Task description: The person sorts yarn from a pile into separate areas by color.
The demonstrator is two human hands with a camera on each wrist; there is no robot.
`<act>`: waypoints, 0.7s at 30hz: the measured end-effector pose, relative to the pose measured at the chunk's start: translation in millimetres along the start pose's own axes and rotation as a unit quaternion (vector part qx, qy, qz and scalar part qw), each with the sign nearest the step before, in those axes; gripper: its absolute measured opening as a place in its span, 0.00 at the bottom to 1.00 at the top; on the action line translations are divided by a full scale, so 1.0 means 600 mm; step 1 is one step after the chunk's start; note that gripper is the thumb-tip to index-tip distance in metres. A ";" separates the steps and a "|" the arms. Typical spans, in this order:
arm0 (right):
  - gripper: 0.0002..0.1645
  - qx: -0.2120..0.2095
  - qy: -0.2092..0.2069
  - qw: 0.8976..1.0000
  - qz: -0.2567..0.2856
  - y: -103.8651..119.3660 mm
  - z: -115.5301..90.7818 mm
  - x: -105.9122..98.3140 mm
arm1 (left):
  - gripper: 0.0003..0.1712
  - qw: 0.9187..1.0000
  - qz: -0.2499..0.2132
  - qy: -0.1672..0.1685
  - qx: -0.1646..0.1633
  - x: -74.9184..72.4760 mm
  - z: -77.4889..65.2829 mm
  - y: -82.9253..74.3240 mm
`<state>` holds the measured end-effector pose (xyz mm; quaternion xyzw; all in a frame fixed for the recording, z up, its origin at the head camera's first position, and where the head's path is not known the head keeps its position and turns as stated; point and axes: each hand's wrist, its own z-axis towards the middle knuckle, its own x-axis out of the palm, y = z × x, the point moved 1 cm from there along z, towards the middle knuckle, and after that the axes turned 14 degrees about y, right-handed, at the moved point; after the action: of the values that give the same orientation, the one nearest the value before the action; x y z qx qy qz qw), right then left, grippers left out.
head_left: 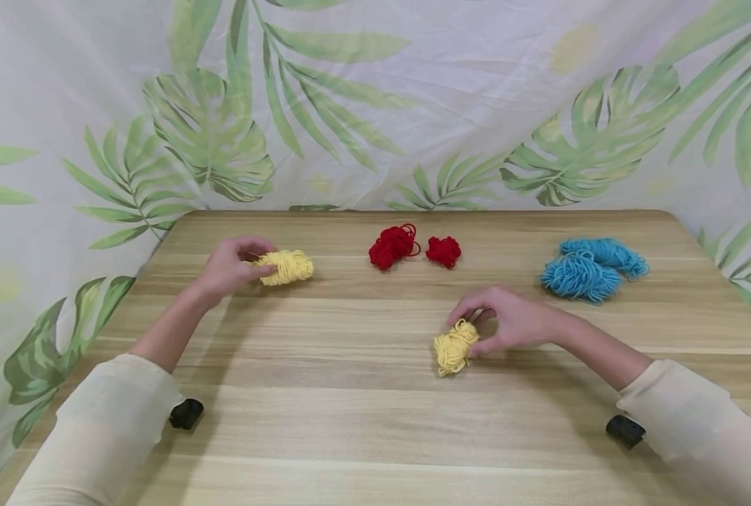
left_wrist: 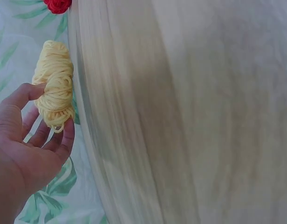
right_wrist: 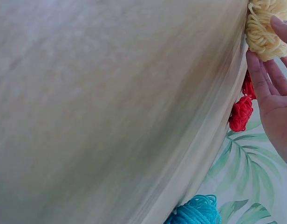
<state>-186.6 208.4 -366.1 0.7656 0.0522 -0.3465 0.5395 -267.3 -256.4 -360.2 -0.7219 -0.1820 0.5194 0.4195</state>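
At the left of the table, my left hand (head_left: pixel 232 267) holds a bundle of yellow yarn (head_left: pixel 288 268) between thumb and fingers. The left wrist view shows this yarn (left_wrist: pixel 55 81) as a long wound bundle, the thumb on one side and fingertips at its lower end. Right of the table's middle, my right hand (head_left: pixel 508 320) pinches a second, smaller bundle of yellow yarn (head_left: pixel 454 348). Its thumb lies against the yarn (right_wrist: pixel 264 35) in the right wrist view, with the fingers at the lower side; part of that bundle is cut off by the frame.
Two red yarn bundles, a larger one (head_left: pixel 392 247) and a smaller one (head_left: pixel 443 251), lie near the back of the wooden table (head_left: pixel 324 429). Two blue yarn bundles (head_left: pixel 580 276) lie together at the back right. Behind the table hangs a leaf-patterned cloth (head_left: pixel 362 105).
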 end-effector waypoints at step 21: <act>0.16 0.010 0.006 1.000 0.013 0.006 0.007 -0.001 | 0.22 0.999 0.006 -0.028 -0.041 -0.029 -0.024 0.029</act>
<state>-187.3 203.6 -363.7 0.7735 0.0417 -0.3354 0.5361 -264.0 -284.4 -362.0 -0.7244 -0.2105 0.5341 0.3816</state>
